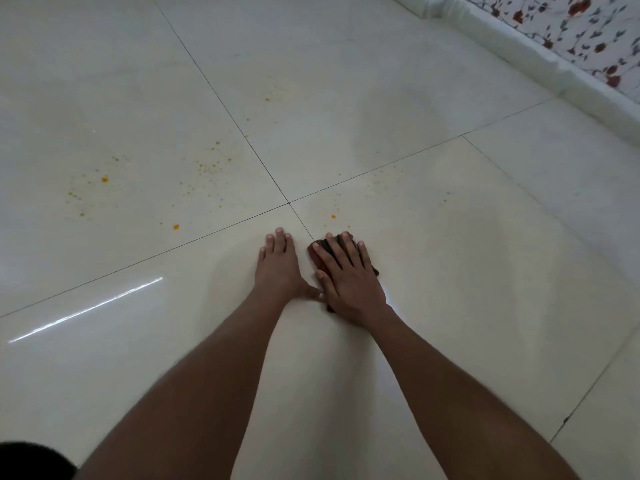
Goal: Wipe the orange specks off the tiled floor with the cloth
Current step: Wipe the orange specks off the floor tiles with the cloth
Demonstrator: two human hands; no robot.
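Tiled floor (450, 271): cloth (317, 252) under flat right hand (349, 275).

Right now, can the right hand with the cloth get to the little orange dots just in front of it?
Probably yes. The right hand presses the cloth flat, and only bare tile lies between it and the nearest orange specks.

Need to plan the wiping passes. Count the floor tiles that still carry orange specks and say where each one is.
3. The far-left tile holds most specks; the far-middle tile has a few; the tile under the right hand and cloth has some. Fainter ones may be missed.
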